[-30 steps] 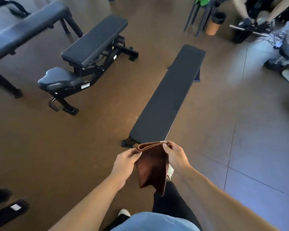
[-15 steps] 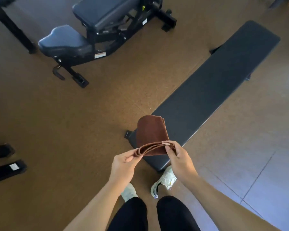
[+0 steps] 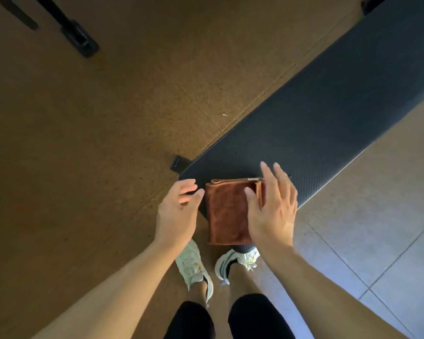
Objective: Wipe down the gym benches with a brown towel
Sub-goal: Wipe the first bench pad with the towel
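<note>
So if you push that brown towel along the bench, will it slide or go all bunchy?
Probably it slides. The brown towel lies folded into a flat, thick pad on the bench, so it should hold its shape under the flat right hand. It looks soft and light, so lifted by one corner it would likely flop open. Its near edge overhangs the bench end and might droop.

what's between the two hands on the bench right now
The folded brown towel lies between them on the near end of the bench. The right hand rests on its right edge; the left hand is beside its left edge. Head view.
</note>
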A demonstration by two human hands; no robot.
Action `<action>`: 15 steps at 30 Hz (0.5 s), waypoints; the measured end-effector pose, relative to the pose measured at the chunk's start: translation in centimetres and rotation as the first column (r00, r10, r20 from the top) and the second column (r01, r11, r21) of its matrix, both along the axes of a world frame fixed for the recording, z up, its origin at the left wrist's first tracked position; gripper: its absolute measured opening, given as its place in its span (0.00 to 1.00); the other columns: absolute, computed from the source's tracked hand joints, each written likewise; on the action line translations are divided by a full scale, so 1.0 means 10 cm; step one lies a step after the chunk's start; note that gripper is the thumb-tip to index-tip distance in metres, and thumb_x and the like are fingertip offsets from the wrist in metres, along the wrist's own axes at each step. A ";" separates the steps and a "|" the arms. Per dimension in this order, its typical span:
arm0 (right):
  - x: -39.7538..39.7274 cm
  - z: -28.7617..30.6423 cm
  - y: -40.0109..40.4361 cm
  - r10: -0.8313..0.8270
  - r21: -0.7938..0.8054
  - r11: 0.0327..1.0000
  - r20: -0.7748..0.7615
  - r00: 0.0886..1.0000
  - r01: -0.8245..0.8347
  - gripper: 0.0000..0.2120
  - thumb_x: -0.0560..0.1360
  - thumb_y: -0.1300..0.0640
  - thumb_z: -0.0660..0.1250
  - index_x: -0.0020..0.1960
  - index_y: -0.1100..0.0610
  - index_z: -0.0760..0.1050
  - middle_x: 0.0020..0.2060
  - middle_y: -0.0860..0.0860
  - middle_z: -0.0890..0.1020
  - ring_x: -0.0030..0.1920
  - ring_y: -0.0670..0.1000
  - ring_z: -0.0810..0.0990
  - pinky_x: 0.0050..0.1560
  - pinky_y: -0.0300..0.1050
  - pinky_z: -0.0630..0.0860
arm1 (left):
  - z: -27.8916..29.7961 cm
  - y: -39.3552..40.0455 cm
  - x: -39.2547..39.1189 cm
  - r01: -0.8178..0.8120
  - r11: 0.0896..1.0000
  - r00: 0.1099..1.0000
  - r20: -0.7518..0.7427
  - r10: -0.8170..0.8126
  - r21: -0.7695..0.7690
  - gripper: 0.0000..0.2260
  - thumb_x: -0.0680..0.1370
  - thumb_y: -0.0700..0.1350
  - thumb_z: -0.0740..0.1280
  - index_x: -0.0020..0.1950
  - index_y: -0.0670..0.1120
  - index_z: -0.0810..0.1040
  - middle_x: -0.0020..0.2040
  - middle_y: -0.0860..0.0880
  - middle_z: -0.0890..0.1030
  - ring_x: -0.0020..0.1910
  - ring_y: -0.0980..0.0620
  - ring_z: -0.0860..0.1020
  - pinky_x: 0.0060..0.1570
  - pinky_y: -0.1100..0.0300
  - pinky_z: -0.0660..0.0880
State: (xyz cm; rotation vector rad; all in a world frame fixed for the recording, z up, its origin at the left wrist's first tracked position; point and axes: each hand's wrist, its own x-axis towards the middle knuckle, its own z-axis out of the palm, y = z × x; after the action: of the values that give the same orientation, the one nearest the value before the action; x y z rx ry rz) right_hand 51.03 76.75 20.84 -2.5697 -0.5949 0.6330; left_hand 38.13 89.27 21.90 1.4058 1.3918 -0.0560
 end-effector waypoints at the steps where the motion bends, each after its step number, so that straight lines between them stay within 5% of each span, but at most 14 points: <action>1: -0.09 -0.12 0.02 0.143 -0.070 0.987 0.007 0.990 -0.142 0.30 0.85 0.41 0.61 0.83 0.41 0.56 0.84 0.45 0.56 0.84 0.51 0.48 0.82 0.54 0.46 | -0.09 0.07 -0.02 0.008 0.999 1.000 -0.004 -0.008 0.044 0.14 0.83 0.51 0.67 0.69 0.56 0.75 0.63 0.60 0.78 0.57 0.64 0.77 0.55 0.71 0.72; 3: -0.31 -0.41 -0.01 0.386 -0.251 0.889 -0.043 0.922 -0.384 0.36 0.83 0.30 0.52 0.85 0.40 0.43 0.85 0.47 0.42 0.84 0.55 0.34 0.82 0.60 0.34 | -0.26 0.18 -0.08 0.040 0.996 0.999 -0.018 -0.039 0.077 0.17 0.84 0.51 0.64 0.73 0.54 0.71 0.69 0.58 0.75 0.62 0.62 0.75 0.54 0.71 0.70; 5: -0.45 -0.66 -0.04 0.486 -0.336 0.817 -0.036 0.873 -0.469 0.39 0.81 0.26 0.46 0.85 0.41 0.39 0.85 0.49 0.38 0.83 0.58 0.31 0.80 0.66 0.32 | -0.39 0.24 -0.15 0.063 0.994 0.998 -0.033 -0.060 0.089 0.21 0.84 0.53 0.63 0.77 0.55 0.67 0.74 0.56 0.71 0.69 0.59 0.71 0.62 0.64 0.69; 7: -0.41 -0.78 0.06 0.573 -0.323 0.781 0.032 0.819 -0.534 0.38 0.81 0.29 0.48 0.85 0.42 0.43 0.85 0.51 0.43 0.84 0.60 0.35 0.80 0.69 0.35 | -0.45 0.26 -0.19 0.050 0.994 0.999 -0.026 -0.048 0.097 0.22 0.85 0.54 0.61 0.79 0.57 0.64 0.78 0.55 0.67 0.75 0.57 0.67 0.69 0.57 0.66; 11: -0.08 -0.84 0.61 0.794 -0.261 0.606 0.150 0.589 -0.751 0.31 0.85 0.37 0.49 0.85 0.44 0.48 0.85 0.49 0.51 0.85 0.57 0.39 0.82 0.65 0.37 | -0.43 0.28 -0.17 -0.078 0.997 0.996 0.043 0.078 0.013 0.22 0.86 0.54 0.57 0.80 0.59 0.62 0.78 0.55 0.68 0.75 0.57 0.67 0.68 0.59 0.63; 15: 0.07 -0.84 1.08 0.827 -0.275 0.561 0.149 0.542 -0.781 0.30 0.85 0.36 0.48 0.85 0.43 0.53 0.85 0.49 0.52 0.85 0.57 0.41 0.82 0.65 0.38 | -0.42 0.28 0.00 -0.097 0.995 0.991 0.093 0.095 0.015 0.21 0.86 0.56 0.54 0.81 0.60 0.61 0.76 0.56 0.70 0.73 0.57 0.69 0.66 0.60 0.67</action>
State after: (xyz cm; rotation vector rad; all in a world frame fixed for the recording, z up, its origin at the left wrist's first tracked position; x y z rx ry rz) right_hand 51.69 87.53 12.48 -2.4282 -1.9868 0.6218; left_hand 38.11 92.03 17.70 1.3393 1.3848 0.0843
